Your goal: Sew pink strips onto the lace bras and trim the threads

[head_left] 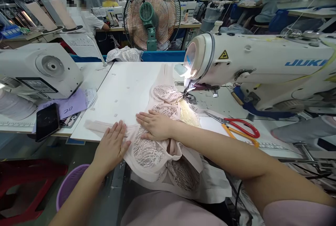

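Pale pink lace bras (148,152) lie over the front edge of the white sewing table (126,89), some hanging down toward my lap. One lace cup (166,93) reaches up to the needle area of the sewing machine (225,54), with a yellowish piece (188,114) beside it. Flat on the lace rests my right hand (156,125), fingers stretched out. My left hand (112,145) lies at the table edge, fingers extended over a pale strap band (98,126). Neither hand grips anything.
Scissors with red and orange handles (241,128) lie right of the bras. At left are a phone (47,122), a purple paper (72,105) and another machine (39,70). A large fan (151,15) stands behind; a purple basket (69,184) and red stool (31,173) are below.
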`<state>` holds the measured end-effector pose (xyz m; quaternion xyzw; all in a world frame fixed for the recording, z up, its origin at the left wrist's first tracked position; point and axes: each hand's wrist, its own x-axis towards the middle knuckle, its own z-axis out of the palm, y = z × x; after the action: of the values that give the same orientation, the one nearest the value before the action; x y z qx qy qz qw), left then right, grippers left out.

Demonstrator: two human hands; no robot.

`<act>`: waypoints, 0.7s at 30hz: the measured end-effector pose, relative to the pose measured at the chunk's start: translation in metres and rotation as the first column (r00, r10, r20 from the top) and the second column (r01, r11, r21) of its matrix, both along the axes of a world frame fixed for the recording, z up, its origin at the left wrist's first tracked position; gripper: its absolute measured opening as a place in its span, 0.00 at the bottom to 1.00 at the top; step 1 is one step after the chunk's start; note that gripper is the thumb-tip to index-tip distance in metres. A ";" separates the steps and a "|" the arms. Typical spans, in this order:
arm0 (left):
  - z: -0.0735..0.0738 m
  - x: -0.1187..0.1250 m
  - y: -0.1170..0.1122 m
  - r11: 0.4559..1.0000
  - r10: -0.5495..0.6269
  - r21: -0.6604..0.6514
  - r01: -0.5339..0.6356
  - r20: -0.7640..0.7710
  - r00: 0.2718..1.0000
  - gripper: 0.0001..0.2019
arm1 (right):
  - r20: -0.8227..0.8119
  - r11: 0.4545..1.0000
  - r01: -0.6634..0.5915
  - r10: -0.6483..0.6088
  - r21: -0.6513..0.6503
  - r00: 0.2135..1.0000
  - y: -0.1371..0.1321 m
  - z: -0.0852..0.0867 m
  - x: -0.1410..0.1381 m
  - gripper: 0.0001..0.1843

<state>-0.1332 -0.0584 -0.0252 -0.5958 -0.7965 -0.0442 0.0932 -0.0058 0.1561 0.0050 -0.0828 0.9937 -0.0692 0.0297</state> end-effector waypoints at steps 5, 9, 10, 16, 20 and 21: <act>0.007 -0.001 -0.018 0.944 0.060 0.320 -0.084 0.085 0.995 0.26 | -0.036 1.000 -0.007 0.007 -0.009 0.999 0.003 0.000 0.001 0.44; 0.002 0.000 -0.021 0.935 0.229 0.244 -0.257 0.136 0.964 0.28 | -0.146 0.998 -0.055 0.060 0.037 0.987 0.001 -0.001 0.000 0.46; 0.001 0.000 -0.019 0.945 0.217 0.217 -0.243 0.135 0.967 0.29 | -0.158 0.996 -0.076 0.083 0.051 0.984 -0.001 0.000 -0.001 0.45; -0.001 -0.009 -0.013 0.980 0.195 0.037 -0.197 0.047 0.980 0.28 | -0.130 0.990 -0.118 0.126 0.072 0.983 -0.005 0.016 0.002 0.32; -0.005 -0.022 -0.018 0.986 0.120 0.102 -0.131 0.108 0.987 0.28 | -0.088 0.993 -0.119 0.117 -0.023 0.989 -0.002 0.023 0.006 0.21; -0.006 -0.023 -0.021 0.980 0.112 0.150 -0.131 0.132 0.985 0.29 | -0.083 0.994 -0.097 0.092 -0.051 0.992 -0.001 0.022 0.006 0.19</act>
<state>-0.1564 -0.0791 -0.0314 -0.5328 -0.8297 -0.1382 0.0933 0.0002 0.1546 0.0273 -0.1333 0.9868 -0.0918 -0.0095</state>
